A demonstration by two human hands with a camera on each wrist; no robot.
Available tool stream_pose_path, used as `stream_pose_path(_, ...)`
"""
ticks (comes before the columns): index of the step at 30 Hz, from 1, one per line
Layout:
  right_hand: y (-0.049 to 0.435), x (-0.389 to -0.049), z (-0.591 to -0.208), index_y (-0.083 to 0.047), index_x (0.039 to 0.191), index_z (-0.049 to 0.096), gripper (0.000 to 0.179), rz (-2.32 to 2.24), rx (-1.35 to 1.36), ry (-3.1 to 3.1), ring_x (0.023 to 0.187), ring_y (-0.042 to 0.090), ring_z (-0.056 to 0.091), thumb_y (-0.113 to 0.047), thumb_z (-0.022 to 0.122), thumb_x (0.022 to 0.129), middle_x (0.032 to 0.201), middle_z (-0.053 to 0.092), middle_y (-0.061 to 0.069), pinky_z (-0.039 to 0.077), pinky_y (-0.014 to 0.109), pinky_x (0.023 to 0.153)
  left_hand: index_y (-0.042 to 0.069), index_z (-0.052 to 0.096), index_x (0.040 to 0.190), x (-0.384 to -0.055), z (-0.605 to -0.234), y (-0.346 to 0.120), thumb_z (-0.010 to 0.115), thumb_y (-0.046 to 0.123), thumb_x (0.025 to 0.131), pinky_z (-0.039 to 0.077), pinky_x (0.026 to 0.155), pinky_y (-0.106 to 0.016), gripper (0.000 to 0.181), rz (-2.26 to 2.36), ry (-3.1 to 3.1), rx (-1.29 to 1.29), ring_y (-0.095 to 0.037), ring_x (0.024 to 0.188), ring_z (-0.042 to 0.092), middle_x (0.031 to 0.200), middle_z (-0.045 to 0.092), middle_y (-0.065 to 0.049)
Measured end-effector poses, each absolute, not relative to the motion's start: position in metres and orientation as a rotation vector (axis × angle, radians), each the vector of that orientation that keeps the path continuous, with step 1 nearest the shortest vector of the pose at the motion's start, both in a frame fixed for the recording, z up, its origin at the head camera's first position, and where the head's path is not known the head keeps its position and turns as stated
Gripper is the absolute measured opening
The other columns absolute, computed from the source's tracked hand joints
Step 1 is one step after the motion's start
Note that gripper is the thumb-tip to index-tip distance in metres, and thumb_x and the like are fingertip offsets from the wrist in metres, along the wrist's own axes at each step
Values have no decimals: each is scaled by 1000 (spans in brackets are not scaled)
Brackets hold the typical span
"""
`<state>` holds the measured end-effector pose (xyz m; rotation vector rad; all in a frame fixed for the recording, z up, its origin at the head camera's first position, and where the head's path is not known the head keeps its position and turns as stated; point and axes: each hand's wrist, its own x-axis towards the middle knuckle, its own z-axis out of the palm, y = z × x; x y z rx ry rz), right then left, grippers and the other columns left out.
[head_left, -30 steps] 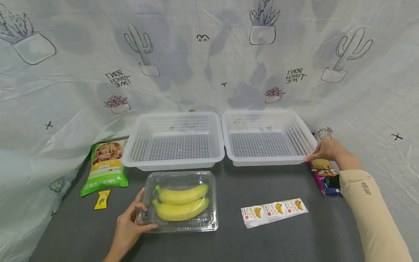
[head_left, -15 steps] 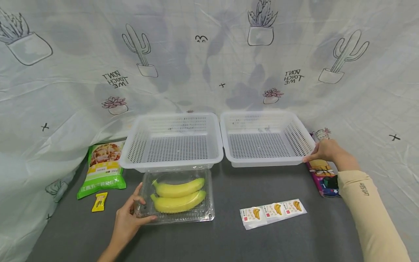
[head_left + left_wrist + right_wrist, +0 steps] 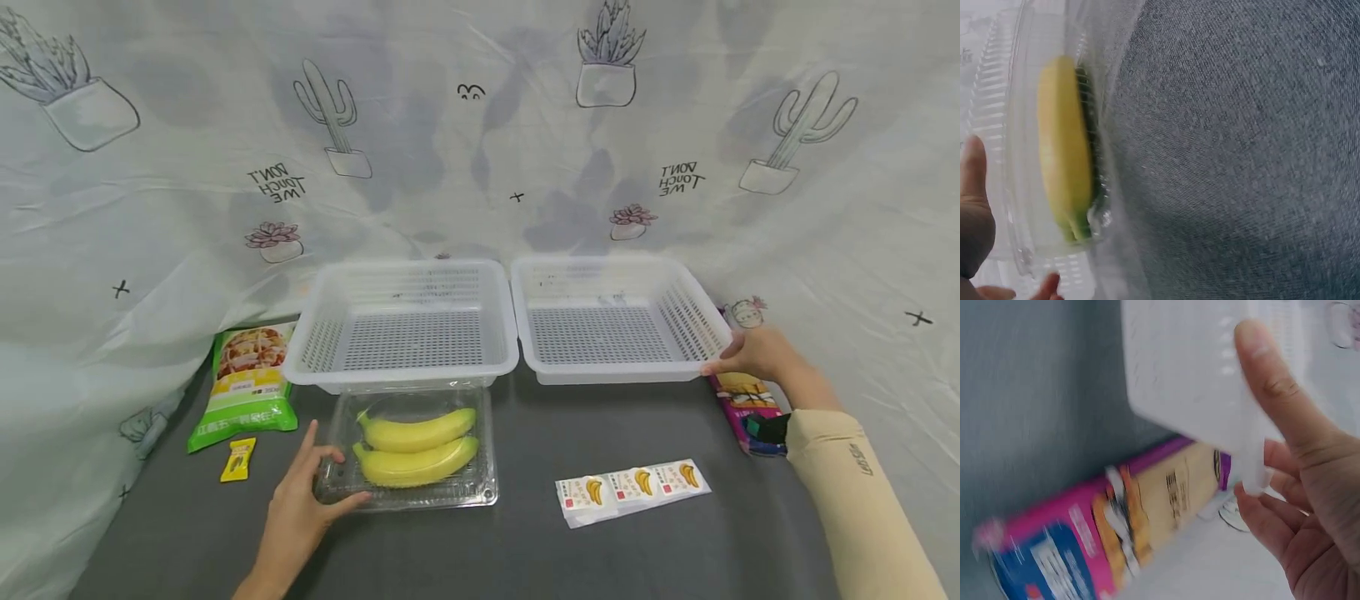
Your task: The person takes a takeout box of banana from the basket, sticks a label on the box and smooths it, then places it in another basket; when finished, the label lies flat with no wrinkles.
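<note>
Two yellow bananas [image 3: 417,447] lie in a clear plastic clamshell box [image 3: 480,492], which sits on the dark table before the left basket. My left hand [image 3: 296,500] is at the box's left end, thumb and fingers spread. In the left wrist view the thumb [image 3: 972,172] appears apart from the box wall. Whether any fingertip still touches the box is hard to tell. My right hand [image 3: 761,354] pinches the front right corner of the right white basket [image 3: 615,371]. In the right wrist view its thumb lies over the rim, with fingers behind.
A left white basket [image 3: 401,375] stands beside the right one. A green food bag [image 3: 243,392] and small yellow packet [image 3: 237,460] lie left. A strip of banana-print stickers [image 3: 632,492] lies front right. A purple package [image 3: 750,408] lies under my right forearm.
The banana box has moved back towards the left basket with my left hand, then stayed there while the fingers loosened. My right hand keeps its place on the right basket's corner.
</note>
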<state>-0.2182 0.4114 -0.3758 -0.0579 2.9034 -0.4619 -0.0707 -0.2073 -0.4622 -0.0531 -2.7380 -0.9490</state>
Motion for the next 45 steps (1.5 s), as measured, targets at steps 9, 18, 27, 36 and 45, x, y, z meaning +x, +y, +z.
stream_pose_path(9, 403, -196, -385, 16, 132, 43, 91, -501, -39, 2955, 117, 64, 33, -52, 73, 80, 137, 27, 47, 34, 71, 90, 7, 70, 107, -58, -458, -196, 95, 16, 52, 36, 79, -68, 61, -758, -2547, -257, -51, 121, 41, 156, 27, -12)
stream_pose_path(18, 372, -172, -397, 10, 135, 43, 65, -629, -282, 3254, 120, 64, 31, -10, 75, 82, 144, 24, 41, 26, 73, 94, 17, 67, 116, -48, -460, -154, 77, 27, 83, 28, 105, -47, 36, -861, -2345, -676, -33, 130, 42, 145, 45, -12)
stream_pose_path(27, 335, -113, -428, 2, 140, 45, 53, -1536, -227, 2995, 124, 6, 51, -14, 64, 93, 142, 49, 8, 45, 12, 88, 15, 66, 113, -47, -446, -88, 75, 6, 82, 42, 100, -24, 34, -1336, -2182, -842, -23, 118, 56, 129, 60, -7)
stream_pose_path(36, 318, -83, -459, 7, 138, 43, 39, -2225, -246, 2153, 114, 6, 59, 1, 46, 100, 129, 60, -10, 49, 27, 90, 12, 66, 114, -53, -447, -11, 73, 12, 85, 53, 85, -34, 29, -2076, -2258, -821, -15, 107, 62, 122, 64, -4)
stream_pose_path(45, 294, -66, -491, 15, 132, 45, 43, -2048, -146, 2240, 111, 8, 61, -2, 57, 95, 128, 62, 7, 51, 23, 85, 4, 68, 110, -73, -487, 33, 81, -4, 72, 54, 82, -29, 41, -2049, -2435, -689, -26, 96, 64, 110, 67, -8)
